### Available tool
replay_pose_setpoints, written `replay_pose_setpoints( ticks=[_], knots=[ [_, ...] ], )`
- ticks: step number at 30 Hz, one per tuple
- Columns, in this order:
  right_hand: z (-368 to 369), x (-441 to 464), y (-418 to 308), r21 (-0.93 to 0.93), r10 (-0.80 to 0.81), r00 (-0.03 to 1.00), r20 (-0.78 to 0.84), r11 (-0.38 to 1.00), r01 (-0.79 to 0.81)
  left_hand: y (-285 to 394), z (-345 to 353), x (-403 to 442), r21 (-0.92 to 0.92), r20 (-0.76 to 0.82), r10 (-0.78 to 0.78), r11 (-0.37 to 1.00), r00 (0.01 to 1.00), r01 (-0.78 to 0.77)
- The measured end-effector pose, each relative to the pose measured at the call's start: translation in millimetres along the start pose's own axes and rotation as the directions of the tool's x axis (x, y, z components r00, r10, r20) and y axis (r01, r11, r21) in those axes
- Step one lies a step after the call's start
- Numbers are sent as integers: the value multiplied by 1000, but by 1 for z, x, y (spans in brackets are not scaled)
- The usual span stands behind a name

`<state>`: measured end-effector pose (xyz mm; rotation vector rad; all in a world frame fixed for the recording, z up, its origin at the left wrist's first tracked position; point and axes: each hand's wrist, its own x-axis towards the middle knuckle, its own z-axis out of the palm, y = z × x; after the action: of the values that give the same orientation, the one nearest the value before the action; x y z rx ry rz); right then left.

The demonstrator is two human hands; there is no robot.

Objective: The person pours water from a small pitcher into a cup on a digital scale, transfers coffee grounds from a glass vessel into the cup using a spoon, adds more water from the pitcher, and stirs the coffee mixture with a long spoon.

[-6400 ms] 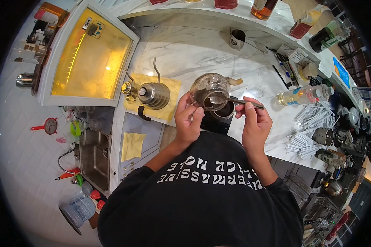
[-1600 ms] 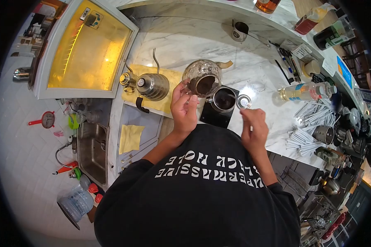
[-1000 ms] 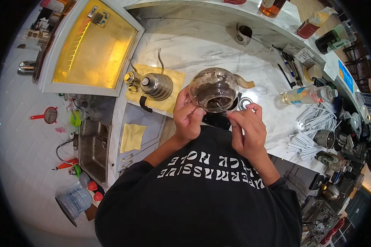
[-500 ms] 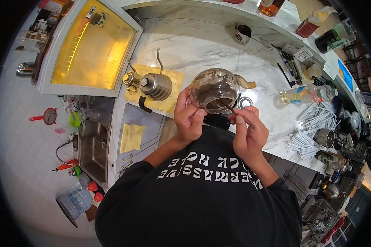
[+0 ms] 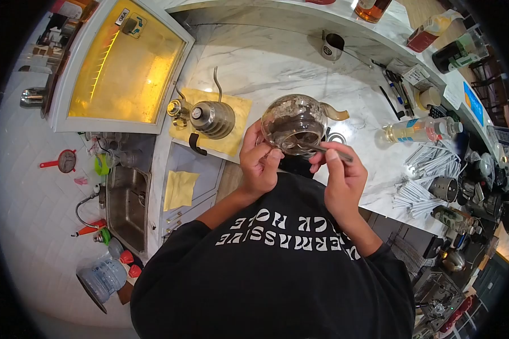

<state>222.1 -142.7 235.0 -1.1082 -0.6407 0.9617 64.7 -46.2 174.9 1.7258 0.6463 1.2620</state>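
My left hand [image 5: 259,161] is closed round the near left side of a rounded glass teapot [image 5: 293,118]. The pot is tipped so its round opening faces me; brownish, patchy residue shows through the glass, and its curved spout points right. Between the thumb and fingers of my right hand [image 5: 343,175] is a slim dark metal stirring stick [image 5: 340,154]. Its far end reaches into the opening, where I cannot make out the tip. A round metal lid-like piece [image 5: 337,138] lies on the counter just behind my right hand.
A steel gooseneck kettle [image 5: 214,120] and a small burner [image 5: 178,112] sit on a yellow cloth [image 5: 240,113] at left. White-wrapped straws [image 5: 430,164], a clear bottle [image 5: 410,131] and pens lie right. A mug [image 5: 332,48] stands behind; a sink [image 5: 127,198] is far left.
My right hand has turned, and the stick now lies lower and more sideways, with its outer end sticking out past my fingers. My left hand and the teapot have barely moved.
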Motion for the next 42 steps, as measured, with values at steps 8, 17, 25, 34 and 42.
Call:
replay_pose_setpoints(
  ticks=[8, 17, 25, 34, 42],
  knots=[
    [-12, 10, 4, 84, 12, 993, -117, 996, -2, -8, 9, -3, -70, -73, -122, 991, 990, 117],
    [-50, -2, 24, -189, -111, 955, -275, 980, 59, -21, -5, -4, -18, -118, -151, 988, 981, 150],
    [-51, 5, 36, -776, -469, 848, 245, 430, 462, -20, -6, -3, 67, -65, -126, 989, 990, 130],
    [-23, -7, -38, -509, -618, 738, 270, 559, 654, -8, -2, 0, -99, -44, -93, 991, 995, 88],
    [-7, 11, -16, -548, -530, 741, 413, 505, 667, 8, -5, 2, 1, -64, -24, 1000, 998, 24]
  ],
)
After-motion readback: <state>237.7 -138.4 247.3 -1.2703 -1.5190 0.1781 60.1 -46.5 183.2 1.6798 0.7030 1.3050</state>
